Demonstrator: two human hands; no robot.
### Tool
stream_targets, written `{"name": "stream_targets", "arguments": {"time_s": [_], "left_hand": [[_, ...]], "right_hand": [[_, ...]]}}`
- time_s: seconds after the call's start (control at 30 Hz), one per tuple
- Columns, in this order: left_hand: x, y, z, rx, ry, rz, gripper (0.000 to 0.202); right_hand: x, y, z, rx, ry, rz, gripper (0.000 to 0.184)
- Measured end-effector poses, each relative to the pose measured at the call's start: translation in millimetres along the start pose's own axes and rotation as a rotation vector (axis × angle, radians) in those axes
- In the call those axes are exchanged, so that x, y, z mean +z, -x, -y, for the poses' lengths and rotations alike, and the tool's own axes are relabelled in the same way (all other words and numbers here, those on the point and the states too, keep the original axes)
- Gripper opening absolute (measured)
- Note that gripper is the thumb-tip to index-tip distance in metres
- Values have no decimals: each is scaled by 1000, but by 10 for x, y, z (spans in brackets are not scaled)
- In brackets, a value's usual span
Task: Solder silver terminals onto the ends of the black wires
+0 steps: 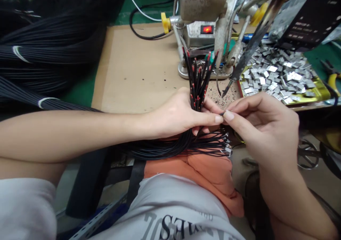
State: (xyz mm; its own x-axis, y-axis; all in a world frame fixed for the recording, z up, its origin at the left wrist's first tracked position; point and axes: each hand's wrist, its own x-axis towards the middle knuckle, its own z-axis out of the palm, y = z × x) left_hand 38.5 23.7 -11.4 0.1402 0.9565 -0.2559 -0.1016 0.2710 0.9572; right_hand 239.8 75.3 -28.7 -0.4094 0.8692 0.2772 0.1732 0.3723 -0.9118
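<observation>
My left hand [183,114] is closed around a bundle of black cables [198,76] whose stripped ends, with red and black cores, point up. Thumb to fingertips with it, my right hand [255,123] pinches what looks like the end of a single dark cable [222,114], mostly hidden by the fingers. Just beyond my fingertips a soldering iron [234,76] slants down, its tip above the board. Across my lap lie finished-looking cables with small metal connectors [227,149] on their ends.
A yellow tray [322,87] heaped with small metal connectors [277,73] stands at the right, pliers [331,76] beyond it. A metal soldering machine [202,5] with a lit red switch [207,29] stands on the brown board [133,62]. Tied black cable bundles [48,52] lie left; a phone [309,20] hangs upper right.
</observation>
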Motion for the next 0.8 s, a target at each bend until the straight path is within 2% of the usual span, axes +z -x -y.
{"name": "stream_targets", "arguments": {"time_s": [0.1,0.13,0.2,0.23,0.3,0.37,0.43,0.57,0.67,0.8], "left_hand": [[-6,3,15,-2,-10,71,10],[-8,0,19,-5,-7,80,8],[-15,-8,29,-22,-11,110,6],[-20,-12,36,-31,-14,134,7],[-34,-20,56,-44,-30,191,10],[-50,-28,88,-37,-38,251,15],[-67,-43,131,6,-34,296,23],[-95,-81,195,137,-32,359,35],[-101,-87,200,177,-148,373,35],[-95,-70,199,215,-219,334,26]], "right_hand": [[-213,-28,52,2,51,92,18],[-318,-49,73,-4,76,162,16],[-529,-98,117,-21,163,395,8],[-610,-118,139,-43,205,485,12],[-673,-132,175,-63,285,471,20],[-584,-104,191,-43,296,354,16],[-393,-47,180,-27,243,324,8],[-41,76,98,-204,262,307,17],[53,133,56,-288,298,244,21],[50,139,87,-270,286,253,21]]}}
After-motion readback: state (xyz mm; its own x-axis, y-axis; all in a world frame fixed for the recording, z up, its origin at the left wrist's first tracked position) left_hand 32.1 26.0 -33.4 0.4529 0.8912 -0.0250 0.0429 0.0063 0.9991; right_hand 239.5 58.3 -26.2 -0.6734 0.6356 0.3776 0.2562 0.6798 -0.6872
